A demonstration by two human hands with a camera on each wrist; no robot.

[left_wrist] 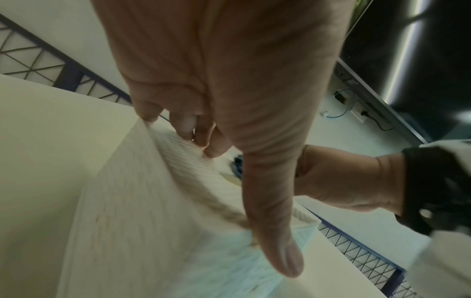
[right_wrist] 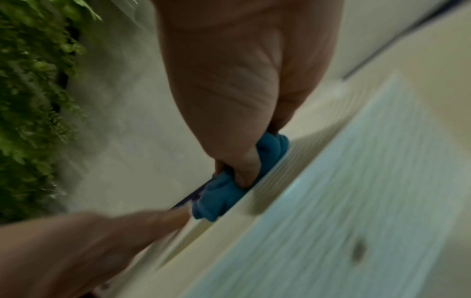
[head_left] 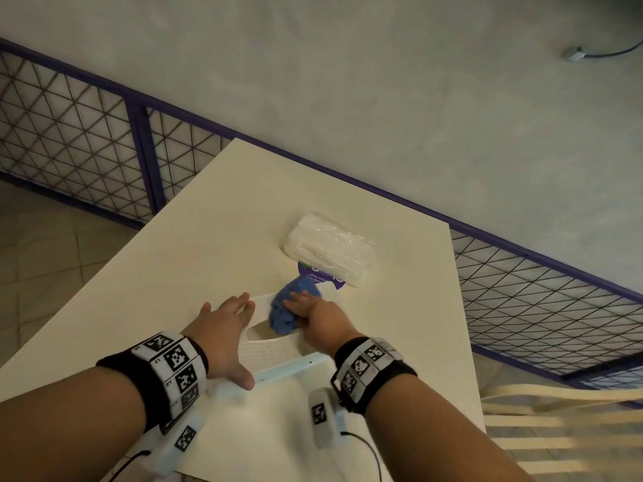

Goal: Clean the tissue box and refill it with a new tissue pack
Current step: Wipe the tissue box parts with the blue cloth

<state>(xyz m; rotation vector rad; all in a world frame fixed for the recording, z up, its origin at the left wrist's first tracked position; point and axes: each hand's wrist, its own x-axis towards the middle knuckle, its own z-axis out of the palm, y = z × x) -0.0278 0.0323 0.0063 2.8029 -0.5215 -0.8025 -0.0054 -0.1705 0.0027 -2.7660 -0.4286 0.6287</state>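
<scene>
The tissue box (head_left: 278,346) lies on the tabletop (head_left: 195,245); the left hand (head_left: 222,328), grip spread, steadies it so the right hand (head_left: 320,318), pinching a blue cloth (head_left: 288,311), can scrub. The tissue pack (head_left: 328,250) waits just beyond the box.

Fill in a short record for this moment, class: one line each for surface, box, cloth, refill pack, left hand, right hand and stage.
surface: cream rectangular table
box: white ribbed plastic tissue box, oval slot on top
cloth: crumpled blue cloth, on the box top
refill pack: clear-wrapped white tissue pack, lying beyond the box
left hand: steadies the box, fingers spread
right hand: grips the cloth, wiping
stage: cleaning; refill not yet done
</scene>
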